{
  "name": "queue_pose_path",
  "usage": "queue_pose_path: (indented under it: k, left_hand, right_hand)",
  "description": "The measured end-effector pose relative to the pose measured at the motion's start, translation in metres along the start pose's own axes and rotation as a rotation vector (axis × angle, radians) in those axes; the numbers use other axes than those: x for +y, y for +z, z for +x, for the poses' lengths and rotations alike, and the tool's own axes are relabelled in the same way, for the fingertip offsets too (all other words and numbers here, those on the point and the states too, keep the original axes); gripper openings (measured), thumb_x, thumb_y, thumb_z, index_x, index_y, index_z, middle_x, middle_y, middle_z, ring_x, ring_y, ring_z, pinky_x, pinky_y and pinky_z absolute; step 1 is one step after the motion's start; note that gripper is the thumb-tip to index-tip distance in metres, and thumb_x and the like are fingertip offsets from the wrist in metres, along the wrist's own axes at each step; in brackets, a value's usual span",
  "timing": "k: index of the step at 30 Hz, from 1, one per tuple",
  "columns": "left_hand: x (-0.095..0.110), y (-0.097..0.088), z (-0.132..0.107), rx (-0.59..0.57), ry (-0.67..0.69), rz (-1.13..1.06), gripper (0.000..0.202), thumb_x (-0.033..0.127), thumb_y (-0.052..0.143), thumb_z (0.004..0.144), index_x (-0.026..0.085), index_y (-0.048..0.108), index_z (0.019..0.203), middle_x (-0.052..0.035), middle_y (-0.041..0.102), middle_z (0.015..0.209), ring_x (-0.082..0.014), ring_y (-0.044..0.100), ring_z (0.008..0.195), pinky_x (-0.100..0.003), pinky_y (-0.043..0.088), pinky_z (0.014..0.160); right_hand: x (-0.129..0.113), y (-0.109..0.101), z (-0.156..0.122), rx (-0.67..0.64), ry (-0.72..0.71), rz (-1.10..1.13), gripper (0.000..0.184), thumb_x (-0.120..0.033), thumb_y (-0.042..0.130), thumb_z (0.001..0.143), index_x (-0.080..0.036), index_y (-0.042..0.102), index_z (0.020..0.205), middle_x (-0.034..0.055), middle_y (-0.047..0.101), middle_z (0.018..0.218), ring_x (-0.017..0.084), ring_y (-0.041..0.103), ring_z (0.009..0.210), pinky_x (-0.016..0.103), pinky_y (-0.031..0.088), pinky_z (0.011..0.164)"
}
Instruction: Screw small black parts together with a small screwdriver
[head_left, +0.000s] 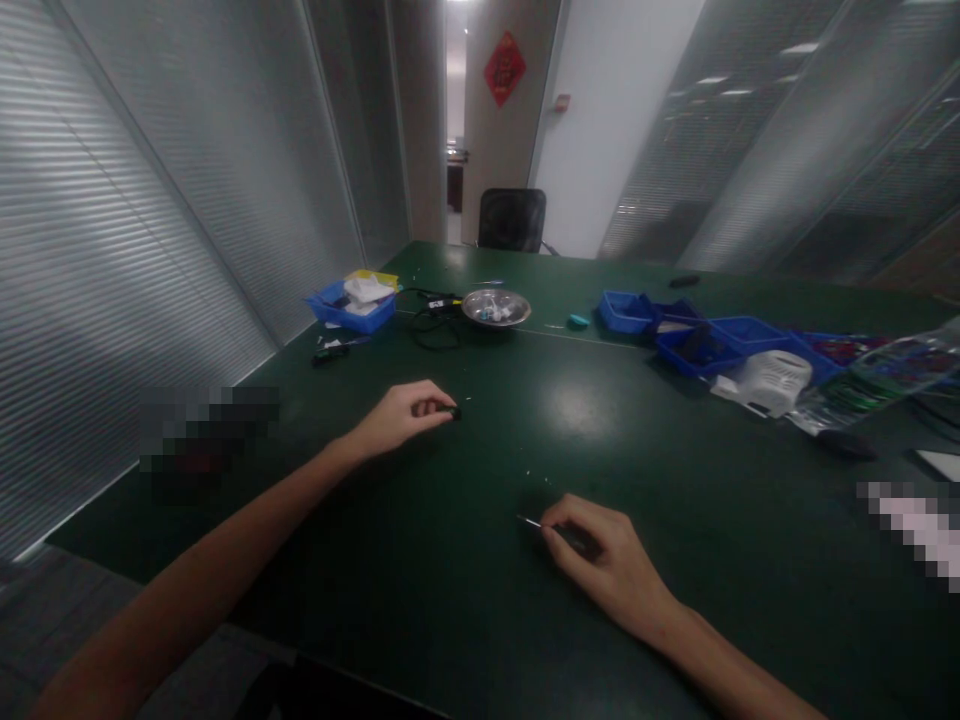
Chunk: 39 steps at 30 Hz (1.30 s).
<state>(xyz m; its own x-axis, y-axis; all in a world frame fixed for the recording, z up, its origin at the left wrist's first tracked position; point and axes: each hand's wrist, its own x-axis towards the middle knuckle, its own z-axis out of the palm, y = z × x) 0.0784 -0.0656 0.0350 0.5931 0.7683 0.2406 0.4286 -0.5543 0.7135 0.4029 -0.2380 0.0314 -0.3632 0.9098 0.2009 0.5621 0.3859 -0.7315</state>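
Note:
Over the middle of the green table my left hand is closed, thumb and fingers pinching a small dark piece. The piece is too small to make out its kind. Nearer to me on the right, my right hand grips a thin tool with a bright metal tip that points left. Its dark handle is mostly hidden in the fingers, so the exact kind does not show. The two hands are well apart. Tiny white bits lie on the table between them.
A round metal dish with small parts stands further back, beside black cables. Blue bins sit at the left and right. A white device and a clear plastic bottle lie on the right.

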Motion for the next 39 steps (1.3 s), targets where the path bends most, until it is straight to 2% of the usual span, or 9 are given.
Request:
queue_pose_path:
  k: [2,4,6,8,13,28,35,39]
  left_hand:
    - [0.028,0.03,-0.005,-0.153,0.088,-0.111,0.027,0.041,0.067,0.096,0.022,0.074,0.115,-0.0081,0.068,0.105,-0.0169,0.06,0.082,-0.03,0.049,0.072]
    - [0.047,0.055,-0.011,-0.284,0.147,-0.166,0.025,0.038,0.069,0.095,0.022,0.073,0.114,-0.0075,0.067,0.103,-0.0158,0.06,0.082,-0.029,0.048,0.071]
    - [0.058,0.071,-0.017,-0.373,0.182,-0.178,0.023,0.036,0.069,0.095,0.02,0.073,0.112,-0.0063,0.067,0.1,-0.0148,0.06,0.08,-0.028,0.047,0.069]
    - [0.063,0.08,-0.02,-0.413,0.211,-0.165,0.022,0.035,0.07,0.094,0.019,0.072,0.109,-0.0055,0.067,0.098,-0.0148,0.06,0.08,-0.028,0.046,0.071]
    - [0.063,0.085,-0.021,-0.407,0.271,-0.126,0.018,0.029,0.07,0.093,0.018,0.07,0.107,-0.0054,0.069,0.099,-0.0182,0.062,0.091,-0.03,0.047,0.081]
    - [0.063,0.085,-0.023,-0.403,0.309,-0.083,0.019,0.029,0.069,0.094,0.019,0.069,0.109,-0.0046,0.069,0.098,-0.0177,0.062,0.088,-0.031,0.046,0.082]
    - [0.065,0.086,-0.023,-0.395,0.324,-0.077,0.017,0.029,0.068,0.094,0.019,0.069,0.107,-0.0043,0.069,0.096,-0.0181,0.062,0.088,-0.032,0.046,0.082]
    - [0.065,0.086,-0.022,-0.408,0.325,-0.069,0.019,0.03,0.07,0.093,0.019,0.068,0.108,-0.0041,0.069,0.096,-0.0185,0.063,0.089,-0.032,0.046,0.082]
  right_hand:
    - [0.001,0.001,0.0,0.003,0.0,-0.001,0.017,-0.025,0.056,0.1,-0.02,0.067,0.09,0.0008,0.067,0.081,0.016,0.063,0.07,0.028,0.045,0.065]
    - [0.003,0.001,0.0,0.001,-0.004,-0.005,0.015,-0.024,0.056,0.1,-0.02,0.067,0.091,0.0006,0.067,0.081,0.016,0.063,0.071,0.028,0.045,0.066]
    - [0.006,0.001,0.0,-0.004,-0.013,-0.01,0.011,-0.021,0.058,0.097,-0.02,0.067,0.091,0.0004,0.067,0.081,0.016,0.063,0.071,0.027,0.044,0.065]
    - [0.009,0.001,0.0,-0.02,-0.024,-0.023,0.01,-0.019,0.059,0.095,-0.02,0.067,0.091,0.0003,0.067,0.082,0.016,0.062,0.07,0.027,0.044,0.065]
    - [0.012,0.0,0.001,-0.075,-0.042,-0.075,0.011,-0.016,0.058,0.093,-0.02,0.067,0.09,0.0004,0.064,0.081,0.015,0.062,0.07,0.027,0.043,0.065]
    - [0.011,0.001,0.0,-0.14,-0.032,-0.11,0.012,-0.012,0.058,0.09,-0.021,0.067,0.088,-0.0004,0.062,0.08,0.014,0.06,0.066,0.026,0.041,0.062]
    - [0.011,0.006,0.001,-0.116,-0.051,-0.077,0.011,-0.015,0.059,0.093,-0.021,0.067,0.089,-0.0001,0.064,0.081,0.015,0.062,0.069,0.027,0.043,0.064]
    - [0.009,0.004,0.004,-0.013,0.006,0.044,0.017,-0.026,0.055,0.101,-0.021,0.068,0.092,0.0015,0.068,0.084,0.016,0.064,0.075,0.028,0.045,0.069]
